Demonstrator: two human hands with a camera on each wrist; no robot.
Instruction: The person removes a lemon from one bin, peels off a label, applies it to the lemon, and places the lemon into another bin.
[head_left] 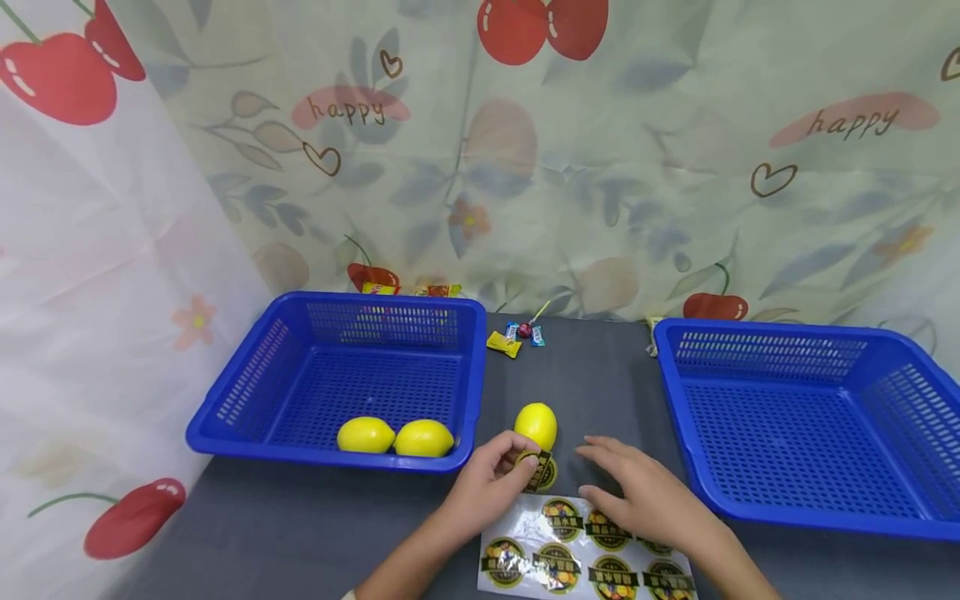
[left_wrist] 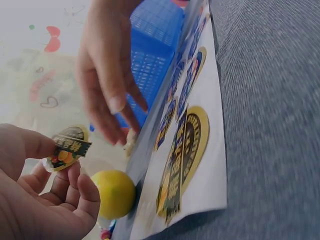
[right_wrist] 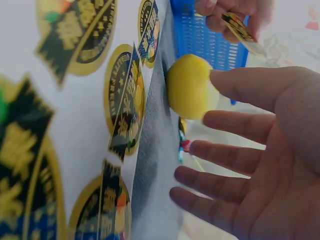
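Tabletop point(head_left: 315, 533): we see a dark grey surface carrying everything, backed by a cherry-print curtain point(head_left: 600, 150).
Right basket point(head_left: 885, 517): a blue mesh basket sits to the right of our hands; we see nothing in it.
Left basket point(head_left: 225, 417): a matching blue basket sits on the left, with two lemons point(head_left: 395, 436) lying side by side against its near wall.
Sticker sheet point(head_left: 525, 533): a glossy sheet of round yellow-and-black labels lies flat at the near edge, between the baskets and under our right wrist.
Right hand point(head_left: 645, 492): we hold it over the sheet's upper edge with fingers spread and relaxed, gripping nothing; the right wrist view shows the palm apart from the fruit.
Left hand point(head_left: 487, 483): our thumb and fingers pinch one peeled sticker just in front of the loose lemon.
Loose lemon point(head_left: 536, 425): it stands on the tabletop between the baskets, just beyond our left fingertips and beside the sheet's far edge.
Sticker point(head_left: 542, 471): a round label with a black banner, held up off the sheet; the left wrist view shows it clearly between thumb and fingers.
Candies point(head_left: 517, 337): a few small wrapped sweets lie at the far edge, well apart from our hands.
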